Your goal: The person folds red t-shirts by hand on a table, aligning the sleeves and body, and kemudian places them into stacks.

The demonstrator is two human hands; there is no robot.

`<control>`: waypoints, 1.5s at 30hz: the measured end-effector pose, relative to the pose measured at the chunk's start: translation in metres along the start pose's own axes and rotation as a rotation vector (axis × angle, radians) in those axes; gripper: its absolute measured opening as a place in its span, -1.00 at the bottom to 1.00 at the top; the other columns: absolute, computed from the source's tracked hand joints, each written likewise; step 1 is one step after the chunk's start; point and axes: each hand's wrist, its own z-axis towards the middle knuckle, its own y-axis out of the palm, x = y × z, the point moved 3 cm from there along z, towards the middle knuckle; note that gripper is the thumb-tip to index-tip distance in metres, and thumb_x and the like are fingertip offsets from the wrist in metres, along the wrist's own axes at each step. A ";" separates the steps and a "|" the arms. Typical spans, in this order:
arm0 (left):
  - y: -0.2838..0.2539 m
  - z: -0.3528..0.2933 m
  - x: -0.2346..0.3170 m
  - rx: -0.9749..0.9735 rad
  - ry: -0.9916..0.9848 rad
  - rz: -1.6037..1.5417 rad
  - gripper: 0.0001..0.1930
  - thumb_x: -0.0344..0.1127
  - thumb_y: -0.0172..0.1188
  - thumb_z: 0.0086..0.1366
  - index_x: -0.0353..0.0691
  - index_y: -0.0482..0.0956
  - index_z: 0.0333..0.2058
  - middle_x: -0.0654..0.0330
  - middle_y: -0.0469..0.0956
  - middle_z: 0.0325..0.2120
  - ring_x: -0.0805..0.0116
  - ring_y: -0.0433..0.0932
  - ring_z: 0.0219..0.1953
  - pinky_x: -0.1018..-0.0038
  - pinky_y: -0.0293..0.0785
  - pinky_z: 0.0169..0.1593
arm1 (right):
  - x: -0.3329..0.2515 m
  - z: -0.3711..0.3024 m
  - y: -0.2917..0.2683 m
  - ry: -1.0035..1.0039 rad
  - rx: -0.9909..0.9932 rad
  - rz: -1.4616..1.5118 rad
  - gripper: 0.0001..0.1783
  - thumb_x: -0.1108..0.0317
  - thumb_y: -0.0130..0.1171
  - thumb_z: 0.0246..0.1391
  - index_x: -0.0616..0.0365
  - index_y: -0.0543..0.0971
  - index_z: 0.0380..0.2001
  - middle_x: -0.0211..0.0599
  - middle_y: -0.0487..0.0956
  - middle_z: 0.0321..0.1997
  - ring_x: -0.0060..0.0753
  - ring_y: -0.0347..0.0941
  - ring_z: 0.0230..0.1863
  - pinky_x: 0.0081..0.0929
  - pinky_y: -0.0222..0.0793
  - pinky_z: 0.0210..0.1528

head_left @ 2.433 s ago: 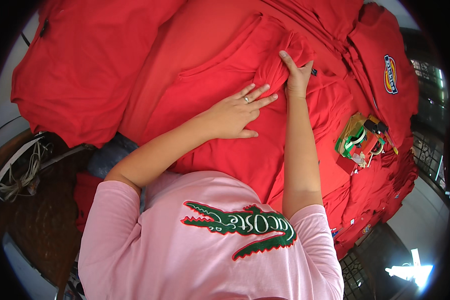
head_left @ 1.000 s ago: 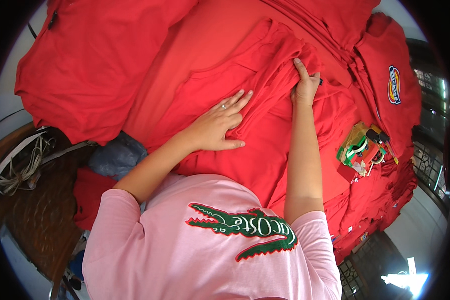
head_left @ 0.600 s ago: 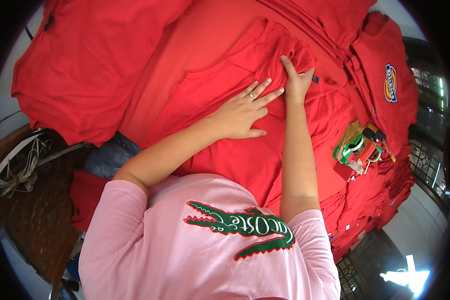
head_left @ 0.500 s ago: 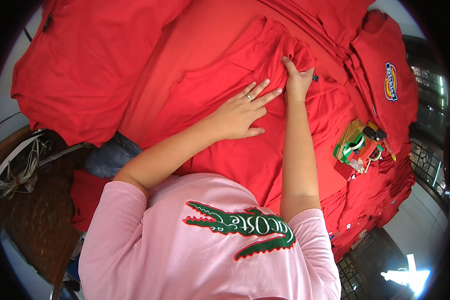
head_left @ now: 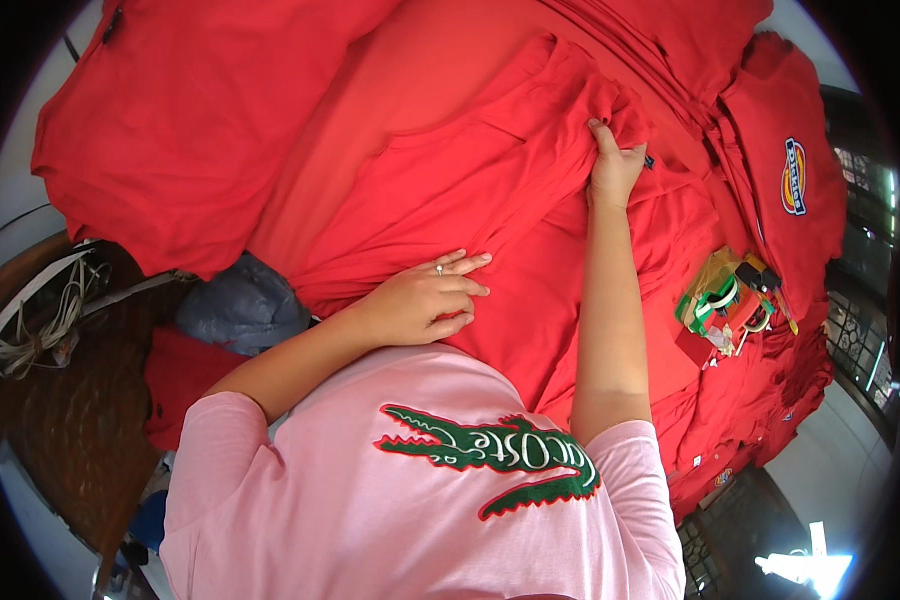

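Note:
A red shirt [head_left: 470,190] lies creased and partly gathered on the red fabric in front of me. At its far right end, bunched cloth is gripped by my right hand [head_left: 615,170], the thumb on top and the other fingers mostly hidden. A small dark tag [head_left: 649,161] shows beside that grip. My left hand [head_left: 430,300], with a ring on one finger, rests on the shirt's near part close to my body. Its fingers are stretched out and slightly apart, holding nothing.
Another red garment [head_left: 200,130] lies to the left, and one with a logo patch [head_left: 794,178] to the right. A holder of tapes and small tools [head_left: 725,300] sits on red cloth at right. At left are a grey plastic bag [head_left: 245,305] and coiled cord [head_left: 45,320].
My left hand has slid back toward my body and left, away from the right hand. My right hand keeps its hold on the shirt; the whole view has shifted slightly.

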 end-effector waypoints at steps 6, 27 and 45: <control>-0.072 0.016 -0.025 0.665 -0.224 0.367 -0.79 -0.37 0.38 0.26 -0.24 0.67 -0.14 0.10 0.63 -0.10 0.06 0.59 -0.01 0.21 0.40 0.20 | 0.000 0.000 -0.002 0.026 0.005 0.014 -0.42 0.68 0.41 -0.01 0.31 0.48 0.11 -0.22 0.60 0.11 -0.38 0.57 0.07 -0.41 0.53 0.18; -0.010 0.060 -0.017 -0.101 0.001 0.299 -0.50 0.20 0.32 0.30 -0.14 0.44 -0.24 -0.41 0.06 0.43 -0.25 -0.28 0.60 -0.20 -0.26 0.56 | -0.003 -0.014 0.007 -0.120 0.101 -0.390 0.22 0.09 0.64 -0.05 0.56 0.14 0.43 0.10 0.32 0.46 -0.20 0.23 0.46 -0.36 0.04 0.52; 0.014 0.187 -0.020 0.253 0.127 0.577 -0.17 0.34 0.16 0.33 -0.35 0.52 0.23 -0.07 0.16 0.47 -0.08 -0.08 0.58 -0.10 -0.17 0.57 | -0.028 -0.007 0.000 0.267 0.093 0.102 -0.52 0.41 0.35 0.24 0.27 0.51 0.19 -0.20 0.60 0.14 -0.36 0.55 0.08 -0.41 0.53 0.12</control>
